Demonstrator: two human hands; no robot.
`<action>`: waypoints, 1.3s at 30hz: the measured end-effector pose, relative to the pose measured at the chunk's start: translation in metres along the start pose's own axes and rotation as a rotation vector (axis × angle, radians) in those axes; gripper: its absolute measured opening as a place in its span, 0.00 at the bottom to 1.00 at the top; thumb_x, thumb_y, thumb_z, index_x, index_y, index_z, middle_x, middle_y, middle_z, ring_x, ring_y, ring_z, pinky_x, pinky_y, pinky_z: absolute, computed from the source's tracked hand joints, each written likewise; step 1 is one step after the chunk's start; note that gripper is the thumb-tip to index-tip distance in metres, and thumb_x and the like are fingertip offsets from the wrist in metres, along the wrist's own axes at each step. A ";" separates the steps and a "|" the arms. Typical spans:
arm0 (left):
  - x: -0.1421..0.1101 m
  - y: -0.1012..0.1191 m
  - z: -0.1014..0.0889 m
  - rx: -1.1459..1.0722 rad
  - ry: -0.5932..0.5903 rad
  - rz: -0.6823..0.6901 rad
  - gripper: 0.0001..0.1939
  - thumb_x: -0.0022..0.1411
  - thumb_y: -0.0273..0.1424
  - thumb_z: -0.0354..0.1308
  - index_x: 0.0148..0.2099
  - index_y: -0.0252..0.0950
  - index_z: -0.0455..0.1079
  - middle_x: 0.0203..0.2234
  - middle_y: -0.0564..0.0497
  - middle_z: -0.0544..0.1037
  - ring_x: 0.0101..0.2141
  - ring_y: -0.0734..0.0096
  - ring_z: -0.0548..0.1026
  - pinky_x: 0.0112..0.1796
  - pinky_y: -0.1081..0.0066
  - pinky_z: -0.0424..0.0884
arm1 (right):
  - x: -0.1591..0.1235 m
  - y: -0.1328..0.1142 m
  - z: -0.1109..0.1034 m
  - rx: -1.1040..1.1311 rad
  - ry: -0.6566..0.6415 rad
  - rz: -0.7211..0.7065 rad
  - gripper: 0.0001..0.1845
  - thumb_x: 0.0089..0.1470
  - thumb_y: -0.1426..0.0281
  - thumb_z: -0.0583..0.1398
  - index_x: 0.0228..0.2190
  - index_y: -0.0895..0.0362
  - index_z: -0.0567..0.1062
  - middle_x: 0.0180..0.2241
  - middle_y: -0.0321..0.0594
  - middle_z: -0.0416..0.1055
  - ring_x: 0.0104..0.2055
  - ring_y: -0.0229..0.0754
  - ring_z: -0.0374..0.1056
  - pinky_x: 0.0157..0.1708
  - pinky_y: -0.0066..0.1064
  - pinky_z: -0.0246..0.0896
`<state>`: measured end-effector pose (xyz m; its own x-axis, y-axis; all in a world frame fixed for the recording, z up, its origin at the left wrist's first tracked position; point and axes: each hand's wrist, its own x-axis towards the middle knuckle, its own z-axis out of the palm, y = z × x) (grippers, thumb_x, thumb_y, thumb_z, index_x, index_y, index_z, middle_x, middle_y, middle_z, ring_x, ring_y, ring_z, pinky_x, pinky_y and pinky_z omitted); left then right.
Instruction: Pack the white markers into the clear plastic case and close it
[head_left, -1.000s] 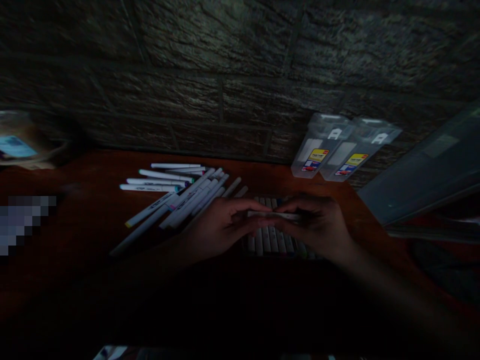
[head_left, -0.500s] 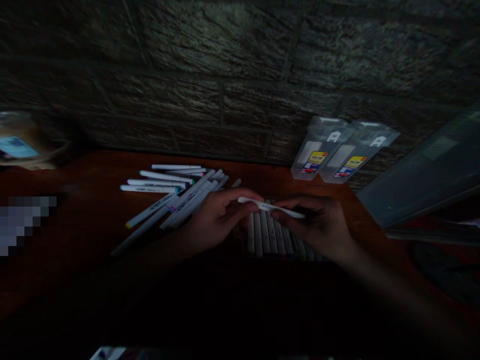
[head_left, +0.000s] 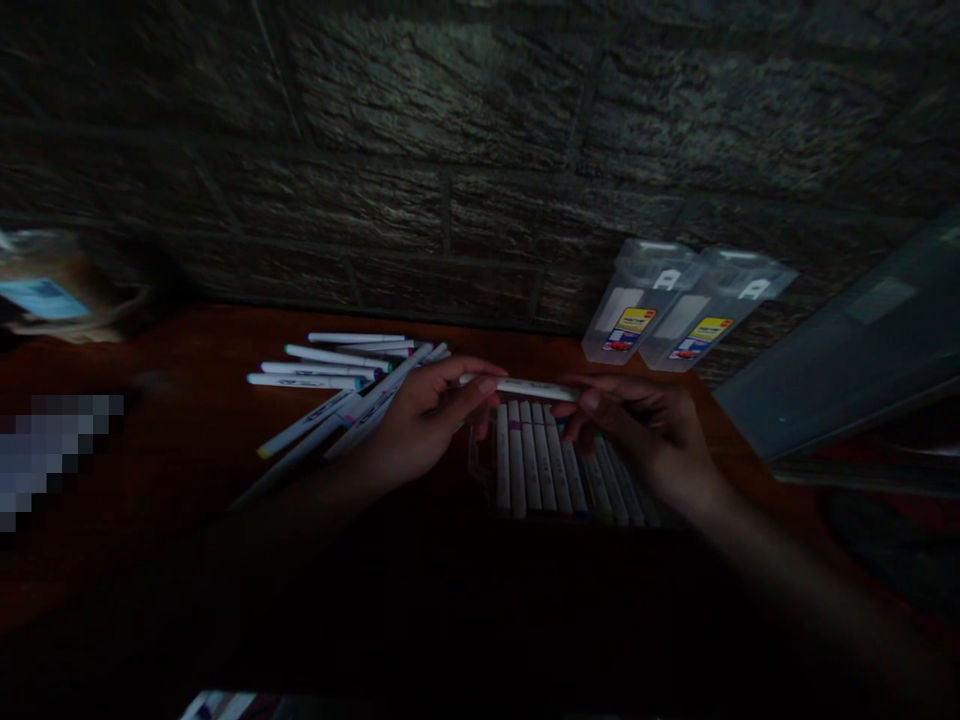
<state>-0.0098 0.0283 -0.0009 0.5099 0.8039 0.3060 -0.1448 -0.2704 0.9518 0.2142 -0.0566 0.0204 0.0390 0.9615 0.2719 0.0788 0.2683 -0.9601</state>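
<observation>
Between both hands I hold a white marker (head_left: 536, 388), lying nearly level. My left hand (head_left: 424, 405) pinches its left end between thumb and fingers. The right end sits between the thumb and fingers of my right hand (head_left: 645, 425). Just below the hands, a row of white markers (head_left: 536, 465) lies side by side, partly covered by my right hand. Beside and behind my left hand is a loose pile of white markers (head_left: 322, 420) with coloured ends, some of it hidden by that hand.
Two clear plastic cases (head_left: 634, 300) with yellow labels stand against the dark stone wall (head_left: 465, 130) at the back right. A jar-like container (head_left: 56, 285) with a pale blue label is at far left. Everything rests on a reddish wooden table (head_left: 187, 400); a grey panel (head_left: 847, 340) slants at right.
The marker has been turned so that its printed side shows, and it sits slightly higher. My right hand has shifted up a little, uncovering more of the row below.
</observation>
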 end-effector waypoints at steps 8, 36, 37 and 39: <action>-0.001 -0.002 -0.001 -0.157 -0.026 -0.028 0.15 0.73 0.37 0.57 0.53 0.32 0.76 0.33 0.47 0.81 0.25 0.74 0.76 0.28 0.73 0.72 | 0.007 0.005 -0.005 0.139 -0.006 0.028 0.10 0.61 0.62 0.68 0.41 0.53 0.85 0.34 0.43 0.85 0.29 0.41 0.79 0.23 0.28 0.71; -0.004 0.002 0.002 0.057 0.014 0.002 0.15 0.69 0.32 0.60 0.55 0.31 0.78 0.35 0.45 0.86 0.25 0.74 0.77 0.29 0.72 0.74 | 0.013 0.011 -0.009 0.129 0.081 0.060 0.07 0.53 0.65 0.73 0.33 0.55 0.85 0.27 0.39 0.82 0.24 0.37 0.76 0.22 0.24 0.72; -0.004 0.002 0.002 0.064 0.012 -0.001 0.15 0.69 0.31 0.61 0.55 0.32 0.78 0.35 0.46 0.86 0.25 0.74 0.77 0.28 0.73 0.74 | 0.012 0.012 -0.008 0.066 0.073 0.034 0.06 0.53 0.66 0.73 0.34 0.54 0.85 0.26 0.37 0.81 0.24 0.36 0.75 0.21 0.24 0.71; -0.006 0.002 0.003 0.069 -0.003 -0.022 0.15 0.68 0.31 0.62 0.55 0.33 0.78 0.35 0.47 0.86 0.25 0.74 0.77 0.28 0.73 0.75 | 0.010 0.012 -0.006 -0.083 0.074 -0.027 0.06 0.52 0.67 0.73 0.35 0.52 0.86 0.25 0.35 0.80 0.22 0.36 0.73 0.20 0.25 0.69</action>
<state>-0.0108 0.0216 -0.0004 0.5150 0.8085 0.2848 -0.0749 -0.2886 0.9545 0.2218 -0.0443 0.0118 0.1094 0.9461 0.3047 0.1633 0.2853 -0.9444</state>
